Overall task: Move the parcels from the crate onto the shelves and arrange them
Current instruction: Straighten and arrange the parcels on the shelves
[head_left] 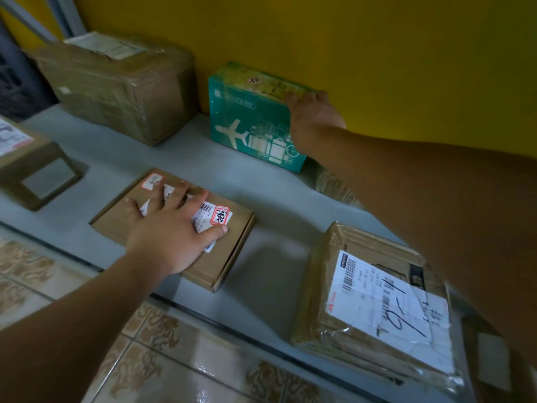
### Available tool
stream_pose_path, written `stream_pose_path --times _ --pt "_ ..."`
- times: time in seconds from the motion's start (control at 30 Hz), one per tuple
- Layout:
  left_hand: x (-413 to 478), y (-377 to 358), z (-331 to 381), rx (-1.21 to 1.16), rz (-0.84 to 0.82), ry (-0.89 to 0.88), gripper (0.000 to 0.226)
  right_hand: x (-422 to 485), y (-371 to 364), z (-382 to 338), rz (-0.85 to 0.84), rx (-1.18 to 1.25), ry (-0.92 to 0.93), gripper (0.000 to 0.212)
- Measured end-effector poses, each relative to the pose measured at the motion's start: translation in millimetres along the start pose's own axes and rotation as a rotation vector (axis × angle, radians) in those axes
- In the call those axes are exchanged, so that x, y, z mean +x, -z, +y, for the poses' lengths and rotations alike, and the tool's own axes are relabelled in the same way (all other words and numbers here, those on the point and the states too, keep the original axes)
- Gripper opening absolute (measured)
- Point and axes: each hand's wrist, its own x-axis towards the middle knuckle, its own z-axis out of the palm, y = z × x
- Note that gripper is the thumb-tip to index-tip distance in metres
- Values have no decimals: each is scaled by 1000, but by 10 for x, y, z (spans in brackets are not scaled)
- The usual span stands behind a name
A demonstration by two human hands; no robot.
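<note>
Brown taped box (116,91) near teal parcel (250,123)

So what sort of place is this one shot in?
Probably a parcel pickup or sorting point. Taped cardboard parcels with printed shipping labels lie spread over a pale shelf against a yellow wall; one label is hand-marked with a number, and a teal box bears handwriting too.

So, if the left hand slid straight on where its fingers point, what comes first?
The left hand would cross bare shelf, then probably meet the big taped box; it might slip past beside the green box.
</note>
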Motion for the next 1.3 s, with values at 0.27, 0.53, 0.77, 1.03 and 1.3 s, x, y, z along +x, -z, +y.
stream_pose_path --times 0.27,0.53,0.77,1.03,1.3 --pt "2 -2 1 -16 3 -3 85 -133 -10 -7 0 -28 -31 77" --pt "-25 49 20 -73 14 6 85 -215 36 -52 -55 179 -82 91" --pt "-30 367 -57 -175 -114 -87 77 -747 252 -288 -32 226 105 85" --pt "-675 1000 -682 -159 -61 -28 77 -1202 735 -848 -110 300 168 79" --pt "-1659 1804 -1625 -79 -33 108 73 -1530 1338 -1897 -151 405 269 71"
